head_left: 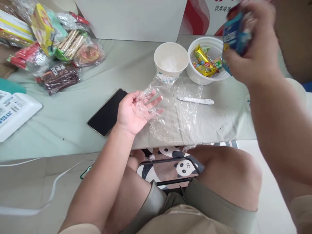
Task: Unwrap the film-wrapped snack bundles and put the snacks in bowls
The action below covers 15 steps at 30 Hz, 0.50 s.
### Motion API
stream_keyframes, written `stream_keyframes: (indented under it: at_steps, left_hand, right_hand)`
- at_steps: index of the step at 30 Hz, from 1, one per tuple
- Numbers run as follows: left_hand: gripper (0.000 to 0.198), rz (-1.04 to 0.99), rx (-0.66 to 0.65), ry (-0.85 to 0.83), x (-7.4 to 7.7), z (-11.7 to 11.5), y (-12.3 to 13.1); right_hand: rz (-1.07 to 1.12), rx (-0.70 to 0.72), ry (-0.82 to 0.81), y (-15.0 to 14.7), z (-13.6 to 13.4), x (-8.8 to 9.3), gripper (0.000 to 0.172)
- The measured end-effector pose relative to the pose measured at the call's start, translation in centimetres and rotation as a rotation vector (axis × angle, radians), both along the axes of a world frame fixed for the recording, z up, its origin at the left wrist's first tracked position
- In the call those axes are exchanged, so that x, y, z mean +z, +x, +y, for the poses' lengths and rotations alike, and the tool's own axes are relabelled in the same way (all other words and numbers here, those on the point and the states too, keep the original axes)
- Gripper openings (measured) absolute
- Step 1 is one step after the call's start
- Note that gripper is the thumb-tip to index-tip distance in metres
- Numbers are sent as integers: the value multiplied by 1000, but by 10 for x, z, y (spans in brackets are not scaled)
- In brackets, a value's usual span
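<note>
My left hand point(134, 112) is turned palm up, its thumb and fingers holding the edge of a thin clear plastic bag point(170, 126). The bag drapes over the cloth and hangs past the table's front edge. At the upper right my raised right hand point(258, 42) grips a blue snack packet point(231, 35); it is partly blurred, and a dark reddish piece shows above it. Just left of that hand stands a white plastic bowl point(192, 70) with several yellow snack packets point(203, 60) inside. A paper cup point(171, 57) sits beside the bowl, behind the bag.
A white pen-like cutter point(195, 100) lies by the bag, and a black phone point(107, 112) beside my left wrist. Wrapped snacks point(60, 78) pile up at the back left. A white bottle point(17, 110) lies at the left. A large white box point(134, 19) stands behind.
</note>
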<state>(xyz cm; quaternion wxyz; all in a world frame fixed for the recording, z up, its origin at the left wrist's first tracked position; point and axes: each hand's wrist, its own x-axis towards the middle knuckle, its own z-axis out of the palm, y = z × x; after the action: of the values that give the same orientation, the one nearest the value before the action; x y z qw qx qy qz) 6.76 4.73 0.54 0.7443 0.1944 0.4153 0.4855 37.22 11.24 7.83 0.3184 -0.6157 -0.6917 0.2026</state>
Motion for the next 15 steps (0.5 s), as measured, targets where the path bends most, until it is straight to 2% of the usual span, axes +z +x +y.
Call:
stream_keyframes:
  at_steps: [3, 5, 7, 9, 11, 13, 15]
  left_hand:
    - [31, -34, -38, -4, 3, -2, -6]
    - [30, -83, -83, -1, 4, -4, -11]
    - [30, -133, -166, 11, 5, -7, -16]
    - [31, -170, -290, 34, 5, -9, -19]
    - [33, -189, -413, 50, 4, -13, -20]
    - [37, -186, -510, 42, 2, -16, -19]
    - [46, -158, -589, 13, 1, -20, -18]
  right_hand:
    - [-348, -100, 39, -4, 3, 5, 74]
    - [-275, -125, 197, -12, -19, -10, 57]
    - [-35, -56, 275, -22, -50, -36, 41]
    - [193, 50, 218, -32, -81, -64, 47]
    - [228, 115, 145, -41, -101, -87, 62]
    - [175, 167, 96, -46, -110, -99, 79]
    - [156, 247, 88, -49, -110, -102, 90]
